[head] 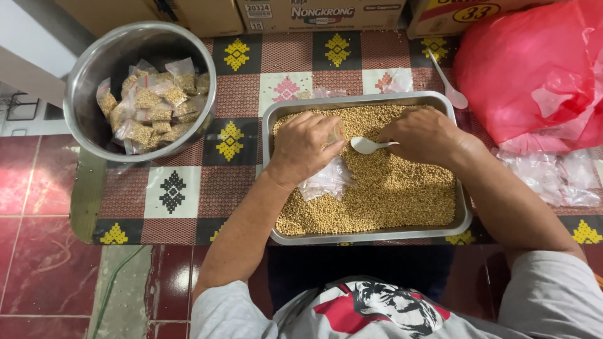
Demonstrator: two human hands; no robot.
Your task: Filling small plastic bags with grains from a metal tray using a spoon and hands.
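A rectangular metal tray (364, 236) full of small tan seeds (396, 194) lies on a patterned mat. Over its left part, my left hand (303, 147) grips a small clear plastic bag (336, 130), and more empty clear bags (326, 180) lie on the seeds under it. My right hand (422, 135) holds a white plastic spoon (368, 145), whose bowl points toward the bag's mouth. Both hands hover just above the seeds.
A round steel bowl (88, 75) at the upper left holds several filled seed packets (154, 107). A second white spoon (451, 88) lies behind the tray. A red plastic bag (534, 69) and a heap of clear bags (546, 176) sit at the right. Cardboard boxes (314, 14) line the back.
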